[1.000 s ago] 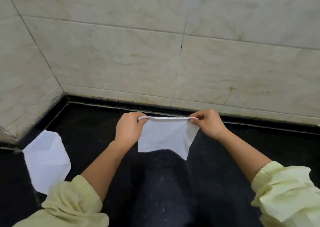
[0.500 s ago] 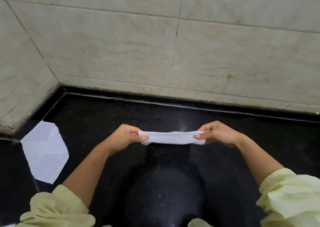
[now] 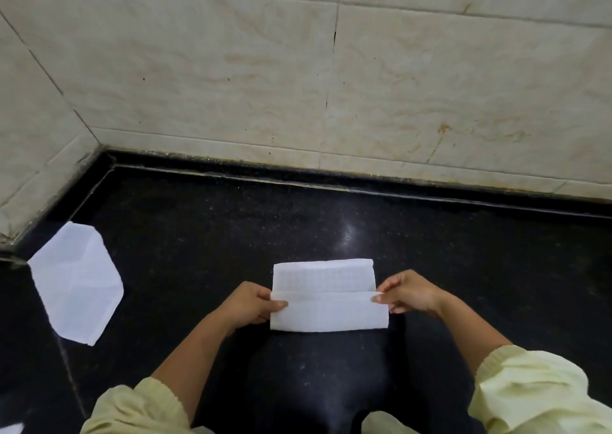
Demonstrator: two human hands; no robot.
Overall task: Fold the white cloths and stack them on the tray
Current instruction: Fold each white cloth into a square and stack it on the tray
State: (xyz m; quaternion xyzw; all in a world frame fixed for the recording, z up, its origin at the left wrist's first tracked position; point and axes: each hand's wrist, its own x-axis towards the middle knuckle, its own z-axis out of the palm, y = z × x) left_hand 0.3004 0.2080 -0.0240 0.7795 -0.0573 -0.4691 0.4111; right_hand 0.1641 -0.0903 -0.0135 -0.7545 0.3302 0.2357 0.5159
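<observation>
A white cloth (image 3: 328, 296) lies on the black counter in front of me, its near half folded over the far half with a strip of the far layer showing. My left hand (image 3: 253, 304) pinches the left end of the folded edge. My right hand (image 3: 405, 293) pinches the right end of the same edge. A second white cloth (image 3: 74, 283) lies spread and creased at the left of the counter, apart from both hands. No tray is in view.
The black stone counter (image 3: 331, 218) ends at a tiled wall (image 3: 298, 86) behind and at the left corner. A small white corner (image 3: 11, 428) shows at the bottom left edge.
The cloth was held up and stretched between both hands; now it has come down onto the counter, folded in two, with both hands still on its ends.
</observation>
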